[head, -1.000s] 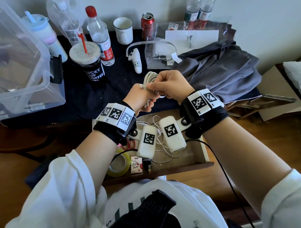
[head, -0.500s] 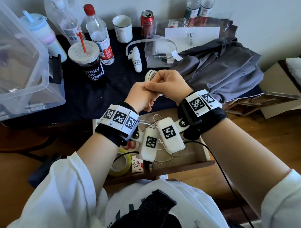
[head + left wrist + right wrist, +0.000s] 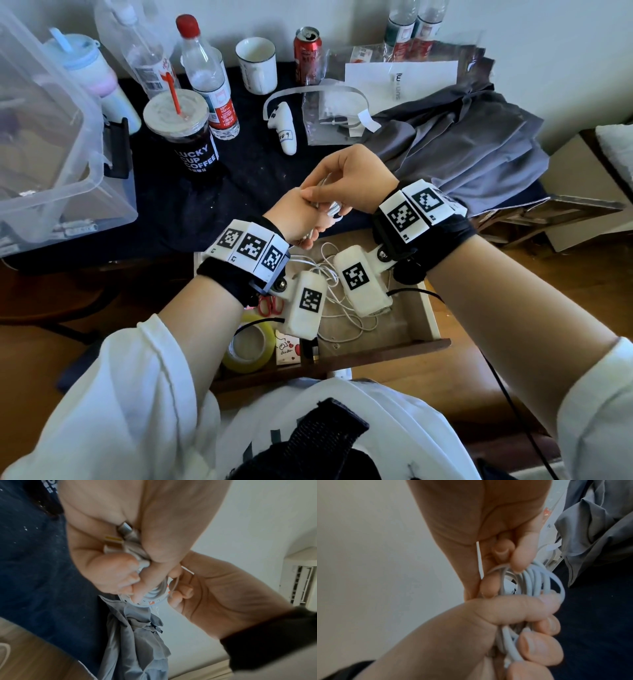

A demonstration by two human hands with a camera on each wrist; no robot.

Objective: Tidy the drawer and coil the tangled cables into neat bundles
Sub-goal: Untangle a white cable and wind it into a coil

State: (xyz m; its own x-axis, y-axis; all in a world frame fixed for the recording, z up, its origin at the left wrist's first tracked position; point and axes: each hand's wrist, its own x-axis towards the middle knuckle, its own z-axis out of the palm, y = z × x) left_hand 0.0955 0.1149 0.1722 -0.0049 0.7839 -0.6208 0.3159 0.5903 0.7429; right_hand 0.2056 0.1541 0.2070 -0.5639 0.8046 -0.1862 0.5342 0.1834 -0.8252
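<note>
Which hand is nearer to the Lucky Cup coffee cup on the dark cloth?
Left. The left hand holds the cable coil just right of the coffee cup, nearer the person; the right hand lies farther right, beyond the left hand's knuckles.

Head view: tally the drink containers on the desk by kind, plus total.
bottles: 4
can: 1
mug: 1
coffee cup: 1
tumbler: 1
Total: 8
</note>
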